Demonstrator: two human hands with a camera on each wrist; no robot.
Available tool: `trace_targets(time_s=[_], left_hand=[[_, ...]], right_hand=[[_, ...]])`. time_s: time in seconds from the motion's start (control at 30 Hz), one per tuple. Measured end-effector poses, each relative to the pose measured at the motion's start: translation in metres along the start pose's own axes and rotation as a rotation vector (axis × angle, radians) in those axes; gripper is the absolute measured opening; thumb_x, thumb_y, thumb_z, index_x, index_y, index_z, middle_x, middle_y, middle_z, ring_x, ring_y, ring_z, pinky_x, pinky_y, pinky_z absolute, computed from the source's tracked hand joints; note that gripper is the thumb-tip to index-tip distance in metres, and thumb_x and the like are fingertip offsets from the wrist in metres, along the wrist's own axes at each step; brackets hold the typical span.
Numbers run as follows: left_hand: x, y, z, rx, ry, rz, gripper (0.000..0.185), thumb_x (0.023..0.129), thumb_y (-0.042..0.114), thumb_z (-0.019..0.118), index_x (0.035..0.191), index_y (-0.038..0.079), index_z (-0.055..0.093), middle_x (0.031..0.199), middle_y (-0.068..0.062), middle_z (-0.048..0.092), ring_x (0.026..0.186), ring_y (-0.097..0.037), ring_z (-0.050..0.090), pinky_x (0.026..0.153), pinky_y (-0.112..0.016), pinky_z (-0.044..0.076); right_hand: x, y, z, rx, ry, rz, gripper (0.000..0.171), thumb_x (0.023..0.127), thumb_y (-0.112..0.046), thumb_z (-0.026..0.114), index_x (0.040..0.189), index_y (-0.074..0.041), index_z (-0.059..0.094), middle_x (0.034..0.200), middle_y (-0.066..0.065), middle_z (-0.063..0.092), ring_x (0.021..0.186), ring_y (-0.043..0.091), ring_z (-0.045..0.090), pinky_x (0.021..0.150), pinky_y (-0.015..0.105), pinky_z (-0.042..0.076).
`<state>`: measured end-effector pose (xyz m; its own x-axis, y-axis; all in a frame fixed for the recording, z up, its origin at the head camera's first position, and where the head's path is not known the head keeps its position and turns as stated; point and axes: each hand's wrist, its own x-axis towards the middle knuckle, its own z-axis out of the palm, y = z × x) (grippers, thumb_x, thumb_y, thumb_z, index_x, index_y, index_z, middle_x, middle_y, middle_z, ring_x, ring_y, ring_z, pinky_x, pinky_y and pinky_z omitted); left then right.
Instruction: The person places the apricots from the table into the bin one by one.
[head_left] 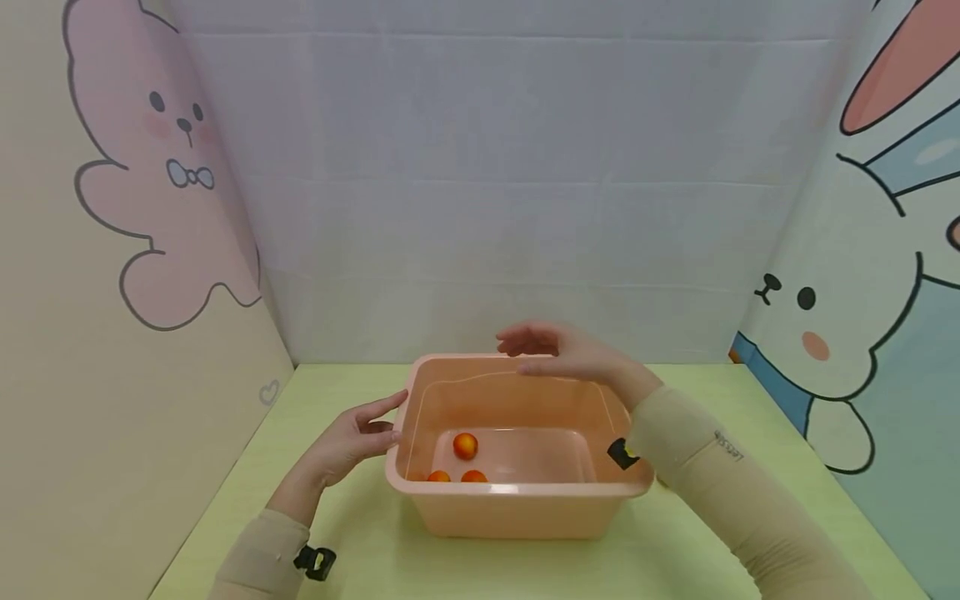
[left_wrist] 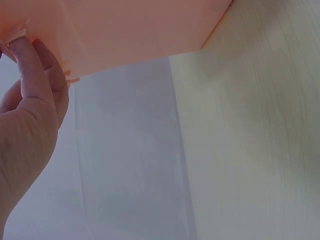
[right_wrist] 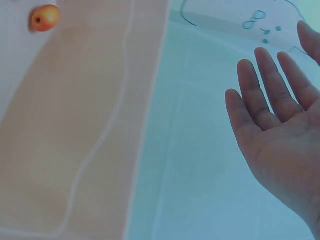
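Observation:
A pink plastic basin [head_left: 517, 510] stands on the table, and three round red-and-yellow fruits lie in it. One fruit [head_left: 466, 446] shows whole; the near rim partly hides the other two. My left hand [head_left: 345, 442] holds the basin's left rim, with its fingers hooked under the lip in the left wrist view. Over the far rim, my right hand [head_left: 573, 354] hovers with nothing in it. The right wrist view shows that palm [right_wrist: 285, 145] with its fingers spread and apart from the basin wall [right_wrist: 100, 75].
The pale yellow-green table [head_left: 345, 550] runs back to a white cloth wall [head_left: 510, 183]. Side panels carry a pink cartoon bear [head_left: 168, 250] on the left and a white rabbit [head_left: 847, 292] on the right. My right forearm [head_left: 720, 475] crosses the basin's right side.

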<state>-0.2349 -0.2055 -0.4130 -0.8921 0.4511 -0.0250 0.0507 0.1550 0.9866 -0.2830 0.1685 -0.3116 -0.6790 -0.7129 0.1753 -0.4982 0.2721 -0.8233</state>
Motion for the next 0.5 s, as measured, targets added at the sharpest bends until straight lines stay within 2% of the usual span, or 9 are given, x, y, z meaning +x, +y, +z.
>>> trace_targets(time_s=[0.17, 0.33, 0.5], left_hand=[[0.0, 0.001, 0.001, 0.005, 0.011, 0.0, 0.068, 0.093, 0.008, 0.069, 0.153, 0.006, 0.036, 0.149, -0.026, 0.038, 0.104, -0.025, 0.06, 0.089, -0.035, 0.054], [0.0, 0.001, 0.002, 0.012, 0.022, -0.013, 0.068, 0.093, 0.008, 0.069, 0.153, 0.007, 0.037, 0.152, -0.024, 0.036, 0.105, -0.025, 0.059, 0.09, -0.035, 0.054], [0.0, 0.0, 0.002, 0.012, 0.014, 0.003, 0.068, 0.093, 0.008, 0.069, 0.153, 0.006, 0.036, 0.152, -0.026, 0.034, 0.104, -0.025, 0.059, 0.09, -0.034, 0.054]], right_hand=[[-0.021, -0.01, -0.017, -0.087, 0.072, -0.085, 0.051, 0.092, -0.007, 0.07, 0.14, -0.006, 0.053, 0.132, 0.014, 0.061, 0.122, 0.029, 0.056, 0.105, 0.042, 0.042], [-0.043, -0.01, -0.031, -0.159, 0.123, -0.091, 0.052, 0.092, -0.007, 0.07, 0.141, -0.007, 0.052, 0.132, 0.011, 0.061, 0.122, 0.026, 0.056, 0.104, 0.032, 0.042], [-0.067, -0.001, -0.038, -0.194, 0.177, -0.061, 0.052, 0.093, -0.007, 0.069, 0.142, -0.009, 0.051, 0.132, 0.008, 0.06, 0.12, 0.023, 0.057, 0.101, 0.024, 0.043]])
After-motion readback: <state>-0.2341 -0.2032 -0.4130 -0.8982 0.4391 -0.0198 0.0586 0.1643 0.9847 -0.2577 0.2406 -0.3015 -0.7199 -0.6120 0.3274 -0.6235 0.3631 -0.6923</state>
